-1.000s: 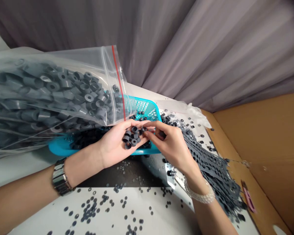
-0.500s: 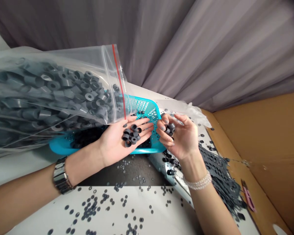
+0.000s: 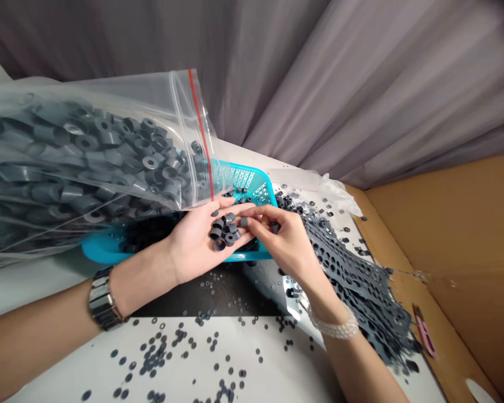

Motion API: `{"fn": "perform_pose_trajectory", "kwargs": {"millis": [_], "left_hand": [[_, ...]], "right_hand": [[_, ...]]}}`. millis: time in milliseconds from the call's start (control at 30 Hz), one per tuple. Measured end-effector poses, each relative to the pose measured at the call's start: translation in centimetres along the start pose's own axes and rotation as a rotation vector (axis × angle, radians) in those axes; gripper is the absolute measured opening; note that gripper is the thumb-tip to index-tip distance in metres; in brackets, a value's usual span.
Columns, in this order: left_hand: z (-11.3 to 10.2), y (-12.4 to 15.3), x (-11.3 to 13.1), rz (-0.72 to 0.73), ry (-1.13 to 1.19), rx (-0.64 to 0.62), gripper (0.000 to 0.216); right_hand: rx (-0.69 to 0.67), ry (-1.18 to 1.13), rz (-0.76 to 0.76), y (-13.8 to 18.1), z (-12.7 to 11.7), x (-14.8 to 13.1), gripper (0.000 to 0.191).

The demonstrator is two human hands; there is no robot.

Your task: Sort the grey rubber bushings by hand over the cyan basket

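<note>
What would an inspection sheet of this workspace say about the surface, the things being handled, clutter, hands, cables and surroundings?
Surface: white table, with a dark area in front of the basket.
Things handled: dark grey pieces on the left palm; more in the clear zip bag; dark pieces in the blue basket.
Clutter: scattered small discs, perforated dark sheets, a pink-handled tool.
Hands: left hand open, palm up; right hand pinching one small piece between thumb and finger.
Cables: nothing seen.
Surroundings: grey curtain behind; brown cardboard at the right.
</note>
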State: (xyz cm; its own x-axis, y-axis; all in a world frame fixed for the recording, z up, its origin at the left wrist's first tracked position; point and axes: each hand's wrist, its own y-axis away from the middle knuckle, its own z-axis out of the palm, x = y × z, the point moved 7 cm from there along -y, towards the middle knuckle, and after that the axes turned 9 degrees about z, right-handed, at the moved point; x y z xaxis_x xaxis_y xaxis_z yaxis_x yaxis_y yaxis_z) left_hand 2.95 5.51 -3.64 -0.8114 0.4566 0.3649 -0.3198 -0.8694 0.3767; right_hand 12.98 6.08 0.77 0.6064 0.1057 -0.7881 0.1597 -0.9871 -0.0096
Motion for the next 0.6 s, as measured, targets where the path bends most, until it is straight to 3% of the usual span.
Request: {"fn": "perform_pose_trajectory", "kwargs": {"millis": [133, 267, 367, 500, 600], "left_hand": [[-0.2, -0.1, 0.0, 0.013, 0.041, 0.031, 0.040], [-0.2, -0.3, -0.3, -0.020, 0.070, 0.012, 0.039], [0.0, -0.2, -0.4, -0.046, 0.080, -0.006, 0.039], [0.3, 0.0, -0.3, -0.046, 0.084, -0.026, 0.039], [0.3, 0.0, -0.3, -0.047, 0.075, -0.026, 0.041]], "right_hand": [[-0.042, -0.237, 0.125, -0.5, -0.1, 1.5, 0.013], [-0.312, -0.772, 0.341, -0.4, 1.1, 2.3, 0.009], [-0.445, -1.048, 0.433, -0.2, 1.5, 2.0, 0.008], [-0.483, -1.171, 0.484, -0.3, 1.5, 2.0, 0.003], [-0.469, -1.223, 0.496, -0.3, 1.5, 2.1, 0.015]]}}
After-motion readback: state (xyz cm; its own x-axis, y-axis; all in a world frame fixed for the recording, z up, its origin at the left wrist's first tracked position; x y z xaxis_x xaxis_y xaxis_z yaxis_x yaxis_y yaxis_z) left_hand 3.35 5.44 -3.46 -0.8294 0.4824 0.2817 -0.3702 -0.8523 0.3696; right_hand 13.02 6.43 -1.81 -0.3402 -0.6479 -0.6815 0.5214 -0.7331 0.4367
